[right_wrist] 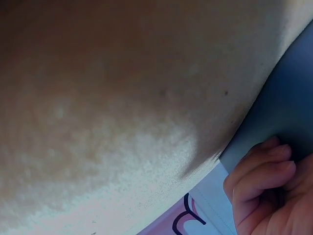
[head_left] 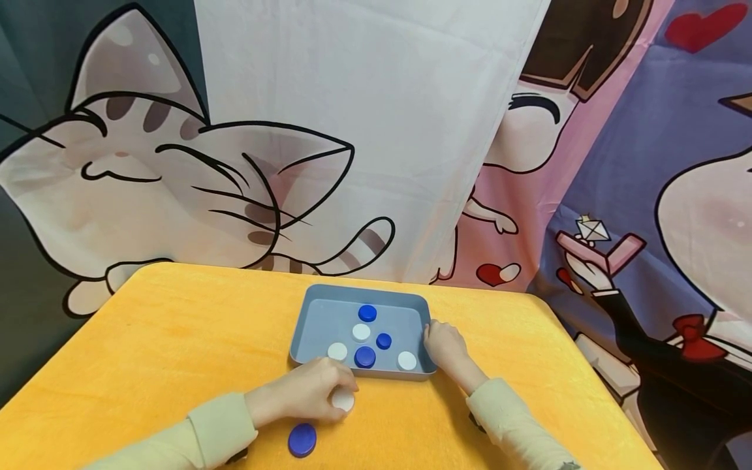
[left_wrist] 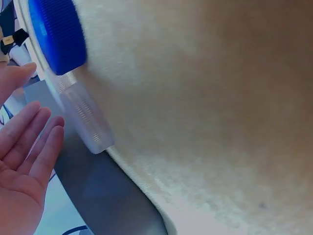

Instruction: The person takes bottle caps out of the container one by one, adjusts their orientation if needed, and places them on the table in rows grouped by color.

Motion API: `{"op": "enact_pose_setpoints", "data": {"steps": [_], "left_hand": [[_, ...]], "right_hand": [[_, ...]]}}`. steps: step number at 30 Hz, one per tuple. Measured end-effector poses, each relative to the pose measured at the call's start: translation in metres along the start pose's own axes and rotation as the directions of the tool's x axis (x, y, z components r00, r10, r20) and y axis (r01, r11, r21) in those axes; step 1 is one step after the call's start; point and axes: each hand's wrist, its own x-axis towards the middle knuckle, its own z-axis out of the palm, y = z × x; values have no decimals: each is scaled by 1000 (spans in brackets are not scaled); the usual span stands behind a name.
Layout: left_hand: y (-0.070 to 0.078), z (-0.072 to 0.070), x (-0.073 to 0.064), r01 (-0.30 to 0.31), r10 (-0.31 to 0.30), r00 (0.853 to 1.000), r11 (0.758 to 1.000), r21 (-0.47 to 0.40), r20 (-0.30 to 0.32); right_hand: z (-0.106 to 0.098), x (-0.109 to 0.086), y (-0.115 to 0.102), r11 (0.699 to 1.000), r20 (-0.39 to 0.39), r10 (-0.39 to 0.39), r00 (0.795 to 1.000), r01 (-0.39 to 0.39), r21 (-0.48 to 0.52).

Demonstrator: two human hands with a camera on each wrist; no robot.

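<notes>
In the head view my left hand (head_left: 317, 390) is just in front of the tray, with thumb and forefinger around a white bottle cap (head_left: 343, 399) on the table. The left wrist view shows the fingers (left_wrist: 45, 147) spread and extended, their tips right at the translucent ridged side of that white cap (left_wrist: 89, 120). A blue bottle cap (head_left: 302, 440) with a ridged edge lies nearer, below the left hand. My right hand (head_left: 448, 349) holds the right wall of the shallow grey-blue tray (head_left: 317, 326); its fingers (right_wrist: 264, 176) curl against the tray's side in the right wrist view.
Inside the tray lie three blue caps (head_left: 367, 313) and three white caps (head_left: 361, 333), spread apart. A yellow cloth covers the table (head_left: 223, 326). Behind its far edge hangs a cartoon-printed curtain (head_left: 376, 117).
</notes>
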Motion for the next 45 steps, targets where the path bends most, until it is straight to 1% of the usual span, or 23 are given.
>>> {"op": "enact_pose_setpoints", "data": {"steps": [5,9,15,17,20,25,28,32,38,45], "left_hand": [[2,-7,5,57,-56,998,996,-64,6],[4,-14,8,75,-76,997,993,-87,-11],[4,-22,16,63,-69,997,990,-130,-43],[3,-25,19,59,-66,997,991,-123,-52],[2,-30,24,71,-79,995,990,-125,-60],[-2,-40,33,67,-83,991,987,-146,-106],[-6,-44,40,70,-92,987,984,-164,-129],[-12,-50,51,102,-132,980,974,-202,-145],[-23,-57,65,145,-176,971,972,-187,-163],[-38,-68,83,205,-228,962,967,-153,-153]], "right_hand": [[0,1,1,1000,-1,4,1000,-4,-2],[-1,2,1,1000,-7,1,1000,-1,-1],[-1,2,1,1000,-12,-1,1000,1,0],[-1,2,2,1000,-6,0,1000,0,-1],[-1,2,2,1000,3,3,1000,-3,-7],[-2,1,2,1000,6,4,1000,-4,-8],[-1,1,2,1000,3,2,1000,-2,-5],[0,1,2,1000,-8,0,1000,0,-2],[1,0,1,1000,-8,0,1000,0,-3],[0,-1,-1,1000,0,7,1000,-7,3]]}}
